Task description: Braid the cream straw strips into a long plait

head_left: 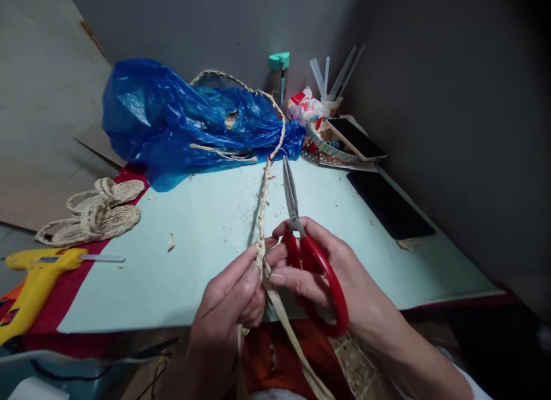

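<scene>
A thin braided cord of pale straw-like fibre runs from the blue bag toward me. My left hand pinches its near end between thumb and fingers. Red-handled scissors rest in my right hand, blades together and pointing away from me. The right thumb and fingertips also touch the braid close to the left hand. Loose flat strands hang from the braid's end down over my lap. Where the strands cross between my fingers is partly hidden.
Blue plastic bag lies at the back. Woven slippers and a yellow glue gun are on the left. At the right lie a black phone, a white-edged device and a cup of glue sticks. Fibre scraps dot the pale sheet.
</scene>
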Tool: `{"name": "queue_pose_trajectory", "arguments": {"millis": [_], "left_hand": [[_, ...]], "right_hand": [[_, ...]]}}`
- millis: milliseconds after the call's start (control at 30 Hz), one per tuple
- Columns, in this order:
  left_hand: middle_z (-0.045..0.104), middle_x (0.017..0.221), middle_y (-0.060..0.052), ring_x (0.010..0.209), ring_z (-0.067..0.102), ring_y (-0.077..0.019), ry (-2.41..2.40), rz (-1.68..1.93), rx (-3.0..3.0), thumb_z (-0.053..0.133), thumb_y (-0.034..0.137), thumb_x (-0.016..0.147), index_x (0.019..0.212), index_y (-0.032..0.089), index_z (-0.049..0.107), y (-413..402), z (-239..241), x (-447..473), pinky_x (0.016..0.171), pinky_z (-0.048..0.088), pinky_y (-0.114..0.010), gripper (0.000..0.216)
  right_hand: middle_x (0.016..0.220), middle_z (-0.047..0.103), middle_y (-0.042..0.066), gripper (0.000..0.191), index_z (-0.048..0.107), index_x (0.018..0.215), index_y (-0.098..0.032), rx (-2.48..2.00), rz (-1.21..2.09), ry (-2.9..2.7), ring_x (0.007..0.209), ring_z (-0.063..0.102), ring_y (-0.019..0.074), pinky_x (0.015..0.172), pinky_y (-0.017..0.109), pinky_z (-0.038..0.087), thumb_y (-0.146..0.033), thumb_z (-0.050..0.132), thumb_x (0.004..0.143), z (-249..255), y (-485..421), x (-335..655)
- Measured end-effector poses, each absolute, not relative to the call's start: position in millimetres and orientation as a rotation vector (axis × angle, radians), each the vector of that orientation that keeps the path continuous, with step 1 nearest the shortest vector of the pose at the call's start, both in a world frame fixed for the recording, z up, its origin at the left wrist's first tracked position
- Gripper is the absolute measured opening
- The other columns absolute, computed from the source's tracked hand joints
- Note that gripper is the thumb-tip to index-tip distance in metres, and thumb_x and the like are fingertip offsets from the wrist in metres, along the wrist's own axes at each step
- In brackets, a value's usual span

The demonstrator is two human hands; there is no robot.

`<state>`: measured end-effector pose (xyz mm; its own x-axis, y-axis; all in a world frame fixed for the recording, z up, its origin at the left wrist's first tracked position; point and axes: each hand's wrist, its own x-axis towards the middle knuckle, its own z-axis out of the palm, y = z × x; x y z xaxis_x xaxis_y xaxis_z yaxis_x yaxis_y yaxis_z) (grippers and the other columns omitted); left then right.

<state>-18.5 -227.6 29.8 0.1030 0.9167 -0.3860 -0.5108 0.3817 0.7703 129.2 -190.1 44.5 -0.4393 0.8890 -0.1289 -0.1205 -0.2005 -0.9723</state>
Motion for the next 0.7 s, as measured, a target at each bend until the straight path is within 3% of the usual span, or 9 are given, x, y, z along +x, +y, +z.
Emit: {"name": "queue_pose_trajectory", "arguments": {"millis": [300,467,700], "left_hand": [[0.027,0.054,0.007,0.05,0.016,-0.0061,1.076,1.077,0.689,0.059,0.035,0.085,0.132,0.007,0.051,-229.6,25.2,-17.5,0.047,0.012,-0.023,0.055],[0.027,0.052,0.008,0.048,0.017,-0.006,1.08,1.072,0.734,0.058,0.035,0.085,0.127,0.01,0.051,-228.0,25.0,-16.3,0.045,0.013,-0.022,0.05],[0.026,0.051,0.01,0.045,0.016,-0.0052,1.091,1.047,0.815,0.057,0.034,0.086,0.098,0.017,0.051,-226.7,23.6,-15.2,0.042,0.012,-0.019,0.021]], "right_hand": [[0.08,0.062,-0.002,0.04,0.04,0.1,-0.021,-1.037,1.672,-1.28,0.062,0.056,0.0075,0.058,0.02,0.045,-0.027,0.07,0.075,44.2,-195.7,128.9],[0.075,0.063,-0.002,0.036,0.041,0.097,-0.021,-1.123,1.534,-1.329,0.059,0.056,0.0093,0.055,0.022,0.045,-0.025,0.068,0.073,44.1,-196.8,127.1],[0.069,0.06,-0.006,0.038,0.043,0.099,-0.023,-1.144,1.253,-1.371,0.058,0.054,0.0101,0.051,0.02,0.042,-0.006,0.058,0.069,39.1,-198.6,131.8]]}}
